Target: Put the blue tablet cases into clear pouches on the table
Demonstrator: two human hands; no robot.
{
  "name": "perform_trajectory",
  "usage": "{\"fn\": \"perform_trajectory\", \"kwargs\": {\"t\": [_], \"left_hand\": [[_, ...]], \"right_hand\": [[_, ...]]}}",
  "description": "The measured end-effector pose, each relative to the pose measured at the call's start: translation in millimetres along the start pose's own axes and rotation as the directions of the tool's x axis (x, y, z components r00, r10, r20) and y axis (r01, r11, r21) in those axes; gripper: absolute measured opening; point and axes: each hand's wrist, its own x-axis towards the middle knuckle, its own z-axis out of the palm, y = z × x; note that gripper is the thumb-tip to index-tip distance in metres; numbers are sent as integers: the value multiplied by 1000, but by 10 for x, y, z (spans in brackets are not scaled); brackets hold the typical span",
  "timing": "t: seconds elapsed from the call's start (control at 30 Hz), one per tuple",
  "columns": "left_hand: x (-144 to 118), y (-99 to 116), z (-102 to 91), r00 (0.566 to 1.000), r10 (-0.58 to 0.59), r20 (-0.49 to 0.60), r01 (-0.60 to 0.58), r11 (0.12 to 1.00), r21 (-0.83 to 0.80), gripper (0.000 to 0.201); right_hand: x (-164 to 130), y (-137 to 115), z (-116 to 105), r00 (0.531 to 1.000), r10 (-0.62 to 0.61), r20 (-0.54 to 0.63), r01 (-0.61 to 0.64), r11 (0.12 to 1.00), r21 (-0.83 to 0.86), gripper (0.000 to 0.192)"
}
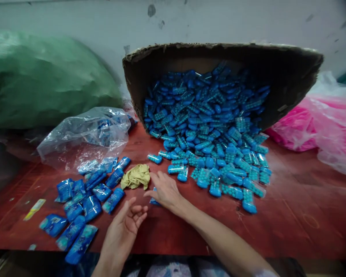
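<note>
My left hand (123, 229) is above the table's front part, palm turned up, fingers loosely curled and apart, with nothing in it. Reaching in from the right, my right hand (167, 192) is stretched out with thumb and fingers apart, close to a crumpled yellow-green cloth or wrapper (136, 177). Below its palm a small blue packet (154, 199) shows in part; whether the hand touches it I cannot tell. Left of the hands lie several printed blue packets (92, 207). To the right spreads a heap of clear-wrapped blue capsule-shaped pieces with turquoise beads (207, 142).
A worn cardboard box (294, 84) lies on its side, the heap spilling from it onto the red table (291, 219). A clear plastic bag (63, 142) holds blue packets. A large green sack (46, 80) stands back left, pink bags (308, 123) at right. A yellow-white strip (34, 209) lies left.
</note>
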Motion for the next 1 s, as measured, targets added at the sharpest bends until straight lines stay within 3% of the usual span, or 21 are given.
{"fn": "perform_trajectory", "kwargs": {"t": [0.07,0.13,0.23,0.33,0.43,0.57,0.63,0.73,0.9,1.0], "left_hand": [[50,-66,33,996,79,29,-82,988,134,16],[155,-68,48,972,233,30,-233,942,240,25],[350,-30,53,942,334,31,-327,894,307,30],[468,-71,73,965,260,35,-259,923,283,33],[466,-184,128,975,219,33,-219,934,283,34],[405,-277,195,989,116,93,-140,936,323,29],[381,-291,191,989,100,108,-131,933,336,28],[329,-316,136,980,179,89,-199,905,376,32],[189,-434,61,961,276,25,-259,866,427,44],[118,-518,90,976,202,79,-216,879,425,46]], "right_hand": [[296,-43,130,997,-7,75,12,998,-67,39],[519,-47,228,992,-40,121,48,997,-64,22],[619,10,226,984,-96,148,103,994,-38,14],[399,105,77,985,-113,130,118,992,-32,15],[-29,187,-33,995,-58,86,64,995,-71,24],[-485,264,65,999,39,-16,-41,990,-138,11],[-552,297,155,997,37,-65,-46,988,-144,13],[-503,342,212,996,-10,-89,-5,986,-168,21],[-459,340,57,993,-64,-95,48,986,-161,21],[-572,236,-27,988,-66,-140,60,997,-47,20]]}}
